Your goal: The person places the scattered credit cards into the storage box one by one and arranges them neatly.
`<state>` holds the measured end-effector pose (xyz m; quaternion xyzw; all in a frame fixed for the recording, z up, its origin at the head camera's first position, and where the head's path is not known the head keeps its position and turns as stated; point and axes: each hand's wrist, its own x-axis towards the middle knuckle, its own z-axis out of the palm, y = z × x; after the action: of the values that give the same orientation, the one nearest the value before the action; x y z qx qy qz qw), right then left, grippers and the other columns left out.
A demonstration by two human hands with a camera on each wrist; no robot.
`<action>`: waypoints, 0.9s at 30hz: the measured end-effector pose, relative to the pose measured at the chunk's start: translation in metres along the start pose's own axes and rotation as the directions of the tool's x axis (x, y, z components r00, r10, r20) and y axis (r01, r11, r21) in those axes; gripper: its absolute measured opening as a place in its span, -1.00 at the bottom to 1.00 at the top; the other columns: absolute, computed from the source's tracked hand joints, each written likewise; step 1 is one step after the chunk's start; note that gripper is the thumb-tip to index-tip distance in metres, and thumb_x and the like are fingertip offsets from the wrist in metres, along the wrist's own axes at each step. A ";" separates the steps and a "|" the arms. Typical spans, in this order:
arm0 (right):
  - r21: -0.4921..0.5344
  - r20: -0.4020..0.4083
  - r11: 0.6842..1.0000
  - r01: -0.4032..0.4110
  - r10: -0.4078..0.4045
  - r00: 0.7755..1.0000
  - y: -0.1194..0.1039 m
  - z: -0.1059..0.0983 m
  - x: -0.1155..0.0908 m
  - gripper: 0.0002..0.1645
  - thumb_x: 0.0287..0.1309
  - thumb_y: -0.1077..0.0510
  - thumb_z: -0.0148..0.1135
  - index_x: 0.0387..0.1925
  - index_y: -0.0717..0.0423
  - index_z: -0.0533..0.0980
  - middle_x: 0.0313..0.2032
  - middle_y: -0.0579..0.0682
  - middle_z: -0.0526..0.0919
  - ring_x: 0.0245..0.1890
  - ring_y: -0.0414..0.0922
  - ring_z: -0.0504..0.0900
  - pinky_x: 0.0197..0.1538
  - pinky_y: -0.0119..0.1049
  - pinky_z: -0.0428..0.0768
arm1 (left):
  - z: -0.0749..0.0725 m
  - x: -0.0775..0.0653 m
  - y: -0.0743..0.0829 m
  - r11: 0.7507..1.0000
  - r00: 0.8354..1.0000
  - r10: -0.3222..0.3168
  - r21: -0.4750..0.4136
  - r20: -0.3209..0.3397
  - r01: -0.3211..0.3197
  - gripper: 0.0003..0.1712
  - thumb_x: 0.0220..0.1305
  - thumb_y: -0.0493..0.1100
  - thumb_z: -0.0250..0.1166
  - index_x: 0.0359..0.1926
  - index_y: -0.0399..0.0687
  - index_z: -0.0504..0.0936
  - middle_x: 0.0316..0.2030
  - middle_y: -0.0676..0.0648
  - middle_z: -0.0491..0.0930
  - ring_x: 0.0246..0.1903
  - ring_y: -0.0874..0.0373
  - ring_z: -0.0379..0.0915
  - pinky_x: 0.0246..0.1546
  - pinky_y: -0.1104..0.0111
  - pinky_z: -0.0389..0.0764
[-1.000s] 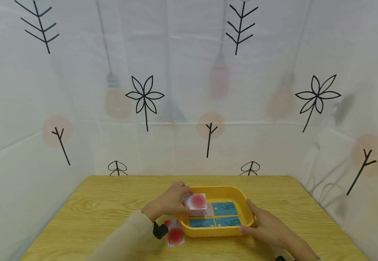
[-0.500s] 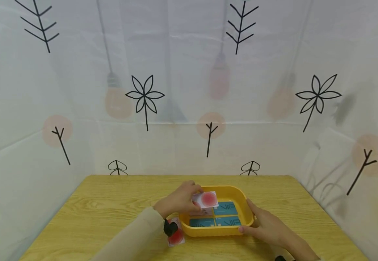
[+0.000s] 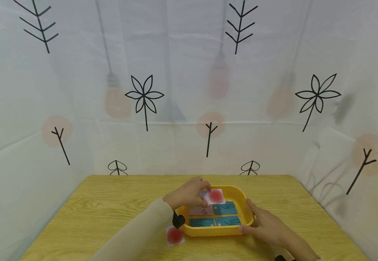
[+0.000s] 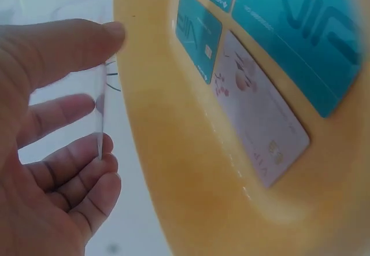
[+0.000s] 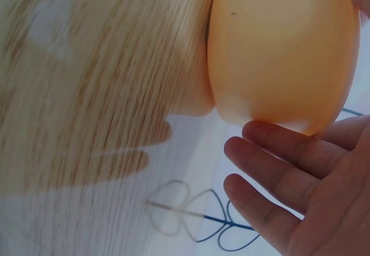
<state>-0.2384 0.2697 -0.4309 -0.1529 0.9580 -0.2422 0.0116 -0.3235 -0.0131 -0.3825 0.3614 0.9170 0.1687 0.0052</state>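
Note:
My left hand (image 3: 187, 194) pinches a white card with a red circle (image 3: 216, 197) above the far side of a yellow plastic tray (image 3: 219, 231). In the left wrist view this card (image 4: 100, 117) appears nearly edge-on between thumb and fingers. Inside the tray lie several teal VIP cards (image 3: 225, 208) and one pale pink card (image 3: 200, 211) with a flower print. My right hand (image 3: 267, 225) holds the tray's right end, thumb at the front corner and fingers along the side; the right wrist view shows fingertips against its outer wall (image 5: 283, 54).
Another card with a red circle (image 3: 175, 235) lies on the wooden table (image 3: 110, 206), left of the tray's front corner and partly behind the left wrist's black band (image 3: 178, 220). A white patterned curtain (image 3: 182, 145) stands behind the table and along both sides.
The left hand has carried its card to the right and slightly away over the tray, uncovering more of the pink card. My right hand and the tray have stayed put.

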 end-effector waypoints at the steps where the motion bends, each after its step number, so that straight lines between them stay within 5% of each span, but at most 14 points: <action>1: 0.002 0.002 1.000 0.000 0.000 1.000 0.000 0.000 0.000 0.23 0.04 -0.42 0.20 0.42 0.35 0.02 0.28 0.32 0.31 0.21 0.22 0.38 0.11 0.19 0.39 | 0.000 0.002 0.001 1.000 1.000 0.006 -0.003 0.006 -0.006 -0.44 -0.01 -0.01 0.50 0.05 0.05 0.57 -0.24 0.09 0.39 -0.28 0.24 0.26 -0.30 0.49 0.39; 11: 0.016 0.009 1.000 -0.004 0.004 1.000 0.001 0.000 0.000 0.23 0.04 -0.42 0.20 0.42 0.34 0.02 0.29 0.31 0.31 0.20 0.21 0.39 0.10 0.20 0.38 | 0.006 0.016 0.008 0.992 0.998 0.048 0.111 0.047 -0.053 -0.43 -0.02 -0.01 0.47 0.07 0.05 0.59 -0.31 0.10 0.33 -0.29 0.25 0.20 -0.35 0.50 0.30; 27: 0.025 0.000 0.999 0.021 -0.021 1.000 0.001 0.001 0.000 0.21 0.05 -0.41 0.19 0.42 0.33 0.02 0.27 0.29 0.33 0.16 0.18 0.43 0.08 0.17 0.42 | 0.025 0.041 0.013 0.994 0.995 0.042 0.100 0.095 -0.051 -0.42 0.01 0.08 0.47 0.09 0.13 0.55 -0.26 0.13 0.35 -0.23 0.26 0.22 -0.26 0.50 0.36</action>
<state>-0.2385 0.2702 -0.4319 -0.1630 0.9533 -0.2540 0.0110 -0.3416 0.0306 -0.3975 0.3899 0.9145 0.1049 0.0253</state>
